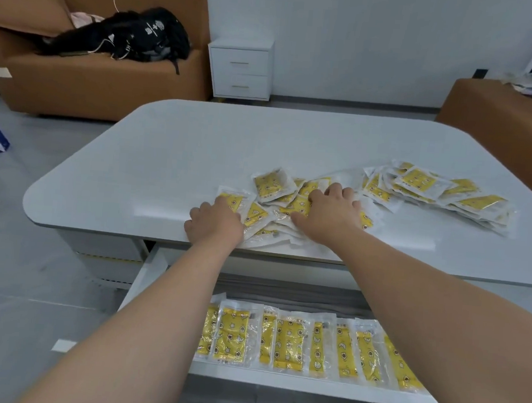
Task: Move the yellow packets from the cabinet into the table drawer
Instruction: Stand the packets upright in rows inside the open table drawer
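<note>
The yellow packets (269, 182) look light, thin and limp: slick clear sleeves round flat printed pads, likely to slide apart, so best scooped together from the heap's edges. This heap lies on the white table (199, 140) just behind the open drawer (308, 391). The left hand (214, 221) presses its side and the right hand (330, 215) lies spread on top. A neat row (289, 344) already fills the drawer.

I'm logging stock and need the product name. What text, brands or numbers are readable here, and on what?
None readable.
Yellow packets on the table: printed shapes only; any wording too blurred.
Packets in the drawer: the same.
Black backpack: white marking, too blurred.
</note>
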A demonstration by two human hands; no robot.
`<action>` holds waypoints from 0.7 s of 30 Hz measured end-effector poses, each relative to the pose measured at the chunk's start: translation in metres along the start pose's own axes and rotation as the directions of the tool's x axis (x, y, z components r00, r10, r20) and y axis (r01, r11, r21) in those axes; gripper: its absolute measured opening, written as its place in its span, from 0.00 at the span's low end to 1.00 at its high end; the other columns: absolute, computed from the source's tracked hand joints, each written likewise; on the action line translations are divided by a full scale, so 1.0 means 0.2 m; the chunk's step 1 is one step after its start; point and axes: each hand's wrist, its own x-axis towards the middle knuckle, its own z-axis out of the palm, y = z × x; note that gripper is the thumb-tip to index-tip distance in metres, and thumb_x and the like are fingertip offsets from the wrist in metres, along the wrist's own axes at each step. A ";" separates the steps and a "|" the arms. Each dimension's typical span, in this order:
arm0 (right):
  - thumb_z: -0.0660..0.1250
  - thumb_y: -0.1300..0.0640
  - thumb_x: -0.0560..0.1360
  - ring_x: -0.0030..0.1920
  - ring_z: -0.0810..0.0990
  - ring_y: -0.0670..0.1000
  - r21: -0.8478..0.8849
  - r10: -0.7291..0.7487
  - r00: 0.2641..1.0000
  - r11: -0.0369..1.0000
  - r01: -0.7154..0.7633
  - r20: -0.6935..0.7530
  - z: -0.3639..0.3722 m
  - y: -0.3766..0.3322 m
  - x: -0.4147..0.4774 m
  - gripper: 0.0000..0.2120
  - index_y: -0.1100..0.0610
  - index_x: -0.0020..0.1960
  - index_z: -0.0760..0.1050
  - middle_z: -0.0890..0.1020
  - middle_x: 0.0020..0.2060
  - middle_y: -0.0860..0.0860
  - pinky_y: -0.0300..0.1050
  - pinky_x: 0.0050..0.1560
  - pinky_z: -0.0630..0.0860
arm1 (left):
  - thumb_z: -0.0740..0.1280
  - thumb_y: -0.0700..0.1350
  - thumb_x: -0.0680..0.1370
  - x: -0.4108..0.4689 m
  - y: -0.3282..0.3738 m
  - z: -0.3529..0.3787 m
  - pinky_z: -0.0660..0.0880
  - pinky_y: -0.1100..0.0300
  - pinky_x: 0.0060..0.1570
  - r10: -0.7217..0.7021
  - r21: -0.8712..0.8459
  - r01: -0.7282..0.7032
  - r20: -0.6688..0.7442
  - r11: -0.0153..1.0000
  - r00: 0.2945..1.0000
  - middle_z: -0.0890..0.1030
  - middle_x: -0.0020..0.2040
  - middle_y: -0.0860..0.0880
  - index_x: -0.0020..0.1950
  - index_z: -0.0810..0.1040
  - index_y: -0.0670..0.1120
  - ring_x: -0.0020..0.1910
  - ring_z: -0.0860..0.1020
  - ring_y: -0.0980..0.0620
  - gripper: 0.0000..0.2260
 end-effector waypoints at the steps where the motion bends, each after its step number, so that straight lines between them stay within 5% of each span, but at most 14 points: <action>1: 0.62 0.34 0.76 0.70 0.64 0.61 0.046 0.027 0.999 0.999 -0.028 0.017 -0.01 -0.01 0.00 0.31 0.53 0.71 0.70 0.67 0.68 0.58 0.57 0.68 0.65 | 0.60 0.53 0.82 0.00 -0.01 -0.01 0.68 0.49 0.60 0.006 -0.002 -0.006 -0.012 1.000 1.000 0.73 0.65 0.44 0.70 0.69 0.49 0.66 0.69 0.42 0.18; 9: 0.72 0.53 0.69 0.67 0.67 0.61 0.189 0.183 0.978 0.962 -0.200 0.102 -0.09 -0.07 0.03 0.30 0.57 0.67 0.65 0.73 0.62 0.57 0.54 0.64 0.68 | 0.70 0.39 0.73 -0.01 -0.04 -0.07 0.71 0.50 0.60 -0.085 -0.273 0.067 -0.055 0.960 0.995 0.67 0.66 0.41 0.73 0.64 0.46 0.63 0.71 0.39 0.30; 13: 0.69 0.58 0.69 0.63 0.69 0.59 0.232 0.213 0.976 0.948 -0.218 0.043 -0.11 -0.05 0.02 0.25 0.55 0.63 0.63 0.76 0.52 0.53 0.52 0.56 0.65 | 0.66 0.34 0.73 -0.03 -0.06 -0.07 0.74 0.53 0.45 -0.043 -0.467 0.004 -0.072 0.884 0.996 0.68 0.63 0.41 0.73 0.65 0.46 0.52 0.78 0.39 0.29; 16: 0.66 0.62 0.72 0.58 0.75 0.57 0.356 0.214 0.977 0.911 -0.207 0.020 -0.13 -0.01 0.01 0.25 0.55 0.68 0.64 0.75 0.55 0.54 0.50 0.55 0.72 | 0.65 0.33 0.73 -0.06 -0.07 -0.09 0.73 0.56 0.40 -0.059 -0.604 -0.005 -0.086 0.797 0.995 0.77 0.57 0.45 0.70 0.68 0.45 0.54 0.79 0.42 0.26; 21: 0.64 0.63 0.75 0.38 0.77 0.50 0.695 0.253 0.957 0.713 -0.087 -0.140 -0.23 0.05 -0.14 0.16 0.57 0.62 0.73 0.78 0.44 0.50 0.42 0.32 0.71 | 0.67 0.38 0.77 -0.19 -0.04 -0.23 0.75 0.59 0.39 -0.039 -0.827 -0.054 -0.091 0.560 0.995 0.76 0.46 0.58 0.63 0.71 0.51 0.42 0.77 0.57 0.17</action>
